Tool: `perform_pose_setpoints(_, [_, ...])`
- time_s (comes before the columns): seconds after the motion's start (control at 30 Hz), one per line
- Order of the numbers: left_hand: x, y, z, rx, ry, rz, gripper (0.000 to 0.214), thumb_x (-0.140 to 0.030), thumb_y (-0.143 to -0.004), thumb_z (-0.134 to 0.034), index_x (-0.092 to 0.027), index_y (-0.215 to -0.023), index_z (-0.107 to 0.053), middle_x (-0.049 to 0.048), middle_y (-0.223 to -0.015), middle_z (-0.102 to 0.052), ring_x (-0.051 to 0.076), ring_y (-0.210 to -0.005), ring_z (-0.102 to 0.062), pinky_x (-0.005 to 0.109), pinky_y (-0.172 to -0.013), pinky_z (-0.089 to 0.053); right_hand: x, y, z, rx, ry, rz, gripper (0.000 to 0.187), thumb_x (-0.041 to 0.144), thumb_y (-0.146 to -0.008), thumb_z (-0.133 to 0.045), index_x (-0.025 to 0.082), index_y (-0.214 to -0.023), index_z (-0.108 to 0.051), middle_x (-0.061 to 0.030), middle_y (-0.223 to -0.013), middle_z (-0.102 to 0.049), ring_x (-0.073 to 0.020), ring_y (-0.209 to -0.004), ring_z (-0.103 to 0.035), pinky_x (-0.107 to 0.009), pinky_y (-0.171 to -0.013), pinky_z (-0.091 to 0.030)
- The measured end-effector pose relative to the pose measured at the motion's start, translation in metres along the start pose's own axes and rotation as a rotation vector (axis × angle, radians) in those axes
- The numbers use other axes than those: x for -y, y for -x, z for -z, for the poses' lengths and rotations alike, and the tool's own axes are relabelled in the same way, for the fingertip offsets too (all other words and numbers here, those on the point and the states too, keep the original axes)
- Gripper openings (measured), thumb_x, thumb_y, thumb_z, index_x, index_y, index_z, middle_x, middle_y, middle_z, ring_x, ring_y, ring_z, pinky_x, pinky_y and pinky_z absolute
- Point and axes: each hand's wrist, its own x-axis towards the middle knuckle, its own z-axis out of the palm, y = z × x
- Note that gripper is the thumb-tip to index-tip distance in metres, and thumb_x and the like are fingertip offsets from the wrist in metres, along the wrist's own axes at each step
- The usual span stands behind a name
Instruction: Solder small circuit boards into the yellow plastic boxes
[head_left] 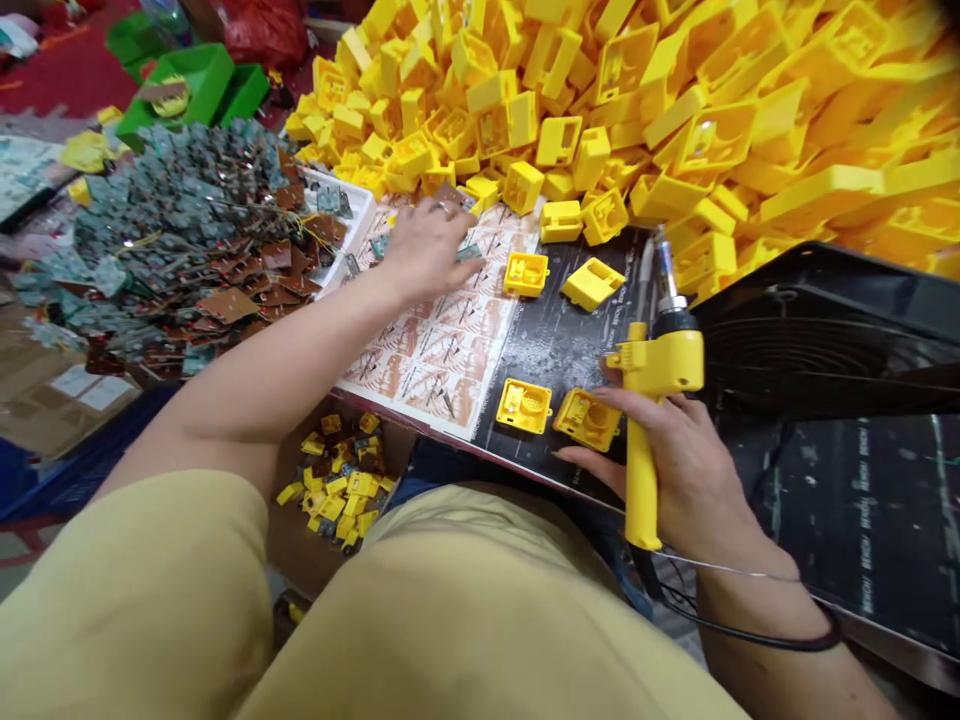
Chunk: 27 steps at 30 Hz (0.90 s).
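My right hand [686, 455] is wrapped round the handle of a yellow soldering gun [642, 470], its metal tip pointing up and away from me. Thumb and a fingertip of that hand reach a yellow plastic case [589, 418] lying open side up; whether they grip it I cannot tell. Beside it lies another open yellow case [524, 405]. My left hand [431, 245] is stretched palm down over the patterned sheet [442, 350], fingers apart. Near its fingers are a small green circuit board [469, 252] and a brown board [454, 197]. Its palm side is hidden.
A large heap of yellow cases [555, 60] fills the back and right. Circuit boards [187, 230] pile up at left, partly in a white tray [358, 215]. A black fan [810, 330] stands right. Below the table edge, a cardboard box [292, 535] holds yellow pieces.
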Motion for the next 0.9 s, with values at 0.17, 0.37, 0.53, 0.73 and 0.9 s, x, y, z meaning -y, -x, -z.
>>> perform_pose_setpoints(0.17, [-0.018,0.006,0.001,0.243,-0.129,-0.182,0.037,-0.027,-0.089,-0.054,-0.014,-0.121,-0.070,0.0139,-0.106,-0.073,0.033,-0.110,-0.065,0.049,-0.104,-0.040,0.000,0.010,0.005,-0.067,-0.045,-0.086,0.070,0.033,-0.078,-0.085,0.023,-0.139,-0.052,-0.0135,-0.119,-0.070,-0.0320,-0.113,-0.068,-0.048,-0.095,-0.059])
perform_pose_setpoints(0.37, [-0.010,0.072,0.031,0.455,0.179,-0.653,0.039,-0.021,-0.094,-0.052,-0.025,-0.129,-0.067,0.0065,-0.114,-0.077,0.021,-0.109,-0.068,0.040,-0.106,-0.042,-0.004,0.011,0.003,-0.011,-0.133,-0.114,0.078,0.044,-0.081,-0.081,0.028,-0.148,-0.044,-0.0140,-0.125,-0.067,-0.0342,-0.112,-0.069,-0.054,-0.091,-0.061])
perform_pose_setpoints(0.53, [0.006,0.109,0.039,0.097,0.381,-0.368,0.034,-0.021,-0.096,-0.047,-0.024,-0.119,-0.072,0.0064,-0.120,-0.076,0.021,-0.117,-0.067,0.040,-0.109,-0.044,-0.004,0.001,0.006,0.080,-0.094,-0.024,0.066,0.053,-0.088,-0.071,0.027,-0.144,-0.048,-0.0099,-0.109,-0.069,-0.0300,-0.096,-0.071,-0.045,-0.079,-0.063])
perform_pose_setpoints(0.73, [-0.001,0.110,0.030,0.049,0.253,-0.155,0.036,-0.044,-0.096,-0.052,-0.024,-0.116,-0.074,0.0085,-0.122,-0.074,0.028,-0.116,-0.065,0.047,-0.107,-0.043,0.005,0.003,0.007,0.057,-0.062,-0.035,0.063,0.027,-0.085,-0.078,0.027,-0.141,-0.049,-0.0071,-0.107,-0.072,-0.0242,-0.091,-0.074,-0.033,-0.075,-0.063])
perform_pose_setpoints(0.9, [-0.035,0.082,0.014,0.141,0.220,-0.040,0.051,-0.061,-0.091,-0.058,-0.018,-0.111,-0.076,0.0128,-0.130,-0.072,0.038,-0.130,-0.056,0.062,-0.115,-0.030,0.017,0.001,-0.002,0.018,-0.060,-0.033,0.065,0.031,-0.079,-0.084,0.023,-0.134,-0.051,-0.0110,-0.113,-0.072,-0.0281,-0.102,-0.073,-0.040,-0.088,-0.062])
